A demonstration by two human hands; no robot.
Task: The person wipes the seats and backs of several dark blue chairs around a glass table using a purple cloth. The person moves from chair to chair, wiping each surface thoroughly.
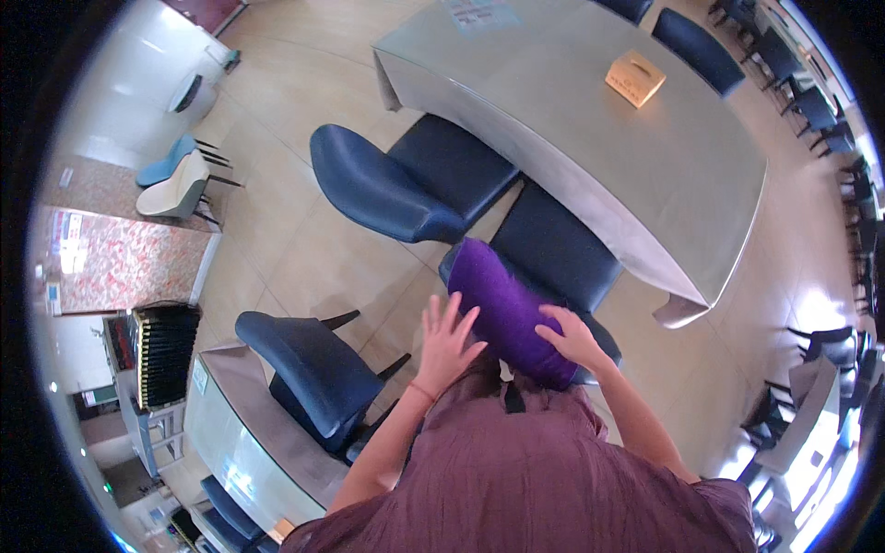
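A fuzzy purple cloth (502,309) lies draped over the backrest of a dark blue chair (562,244) right in front of me. Beside the cloth's left edge, my left hand (445,346) is open with its fingers spread, holding nothing. My right hand (573,339) rests on the right part of the cloth, fingers apart and slightly bent. Part of the chair's backrest shows past the cloth's right end; the rest of it is covered.
Ahead stands a long table (553,101) under a grey cover, with a tan tissue box (635,78) on it. Another blue chair (396,184) adjoins on the left. Behind me to the left, a chair (318,373) stands at a glass-topped table (230,442). More chairs and tables line the right.
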